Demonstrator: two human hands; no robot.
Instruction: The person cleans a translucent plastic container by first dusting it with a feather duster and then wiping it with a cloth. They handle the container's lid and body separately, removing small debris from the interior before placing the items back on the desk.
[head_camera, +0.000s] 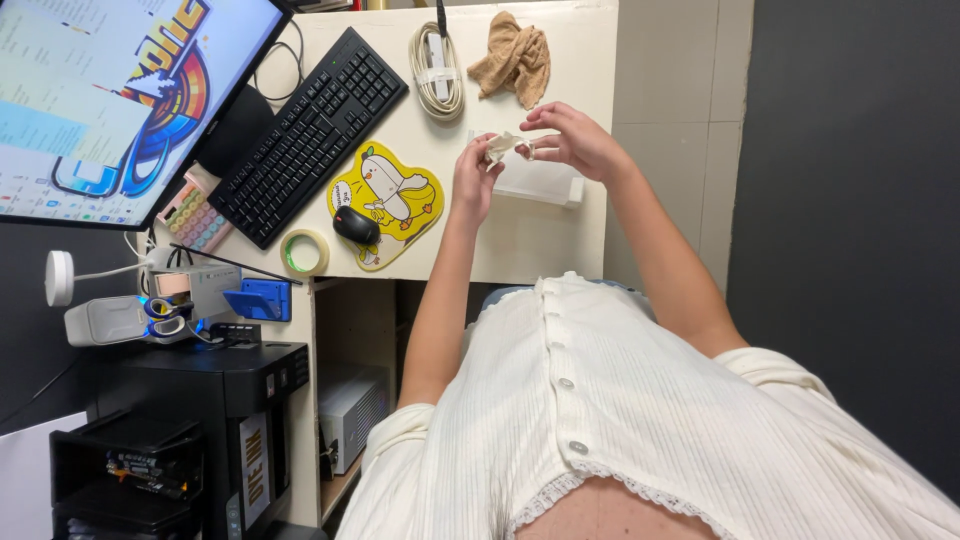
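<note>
Two hands meet above the surface (520, 240)'s right part, both pinching one small crumpled white wad (497, 148). Left hand (474, 182) grips its lower-left end, fingers curled shut; right hand (572, 140) holds the upper-right end by thumb and forefinger, other fingers loose. Wad's long axis runs between them, slightly tilted. White box (540, 182) lies just beneath; tan cloth (515, 58) sits farther up.

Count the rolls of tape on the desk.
1. A tape roll lies flat at the desk's near edge, between the black keyboard and the yellow mouse pad. Others may be hidden behind the monitor.
</note>
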